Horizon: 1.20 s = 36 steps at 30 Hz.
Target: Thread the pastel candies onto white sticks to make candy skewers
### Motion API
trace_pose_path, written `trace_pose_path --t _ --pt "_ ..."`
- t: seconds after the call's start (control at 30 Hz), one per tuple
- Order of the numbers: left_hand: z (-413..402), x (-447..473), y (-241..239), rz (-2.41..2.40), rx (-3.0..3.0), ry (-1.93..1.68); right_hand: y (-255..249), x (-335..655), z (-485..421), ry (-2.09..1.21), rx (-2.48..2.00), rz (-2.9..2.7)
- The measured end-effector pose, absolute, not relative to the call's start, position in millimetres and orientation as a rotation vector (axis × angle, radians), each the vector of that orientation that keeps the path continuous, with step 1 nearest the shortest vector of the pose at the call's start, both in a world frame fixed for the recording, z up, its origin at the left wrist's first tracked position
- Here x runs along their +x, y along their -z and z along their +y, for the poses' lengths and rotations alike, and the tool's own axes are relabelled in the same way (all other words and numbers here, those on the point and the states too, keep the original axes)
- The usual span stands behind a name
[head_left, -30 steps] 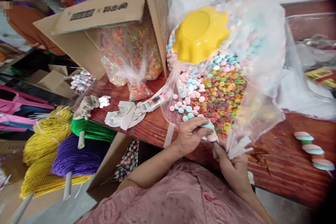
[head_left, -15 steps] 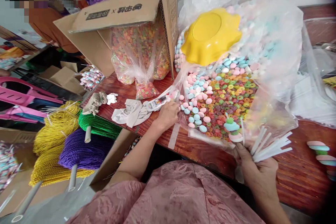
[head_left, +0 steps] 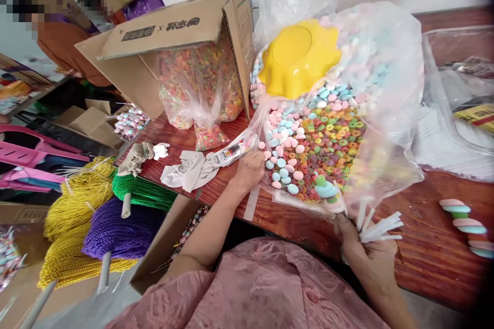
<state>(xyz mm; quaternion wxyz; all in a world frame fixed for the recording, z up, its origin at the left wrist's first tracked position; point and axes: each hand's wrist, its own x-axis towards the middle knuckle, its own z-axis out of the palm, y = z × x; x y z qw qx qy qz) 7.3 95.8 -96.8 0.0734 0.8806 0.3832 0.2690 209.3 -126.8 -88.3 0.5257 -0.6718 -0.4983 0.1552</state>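
My right hand is closed around a bundle of white sticks. Its thumb and fingertips also grip a stick strung with candies, a partly strung candy skewer in pink, blue and green. My left hand has its fingers curled at the left edge of the candy pile, beside pink and blue marshmallows; its fingertips are partly hidden. Colourful gummy rings lie right of those marshmallows on clear plastic. Another strung candy skewer rests on the table at the right.
An upturned yellow bowl sits on the candies. Behind my left hand are a cardboard box with bagged gummy rings and a pale cloth. Yellow, purple and green cord bundles stand left of the table. A person is farther back.
The view has shifted slightly. My right hand, with the sticks and the partly strung skewer, has come a little toward the left, and the skewer leans more. My left hand stays by the marshmallows.
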Motion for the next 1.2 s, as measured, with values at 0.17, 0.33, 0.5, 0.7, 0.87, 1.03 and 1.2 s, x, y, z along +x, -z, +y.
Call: trace_pose_path --t 0.17,0.33,0.5,0.7,0.87,1.03,1.2 --pt "89 -11 90 1.026 2.714 -0.716 96 212 -133 -0.410 -1.594 -1.196" --pt "101 -28 82 0.958 2.614 -0.712 94 210 -131 -0.433 -1.549 -1.221" --pt "114 -26 84 0.973 2.497 -0.759 92 203 -128 -0.462 -1.554 -1.334" --pt "126 -16 81 0.954 2.335 -0.710 96 204 -131 -0.425 -1.517 -1.461" --pt "128 -12 72 0.839 2.425 -0.548 97 206 -132 -0.397 -1.569 -1.477" --pt "126 -13 69 0.795 2.390 -0.516 100 204 -128 -0.417 -1.535 -1.515" --pt "122 -15 75 0.786 2.359 -0.553 99 199 -123 -0.395 -1.515 -1.541"
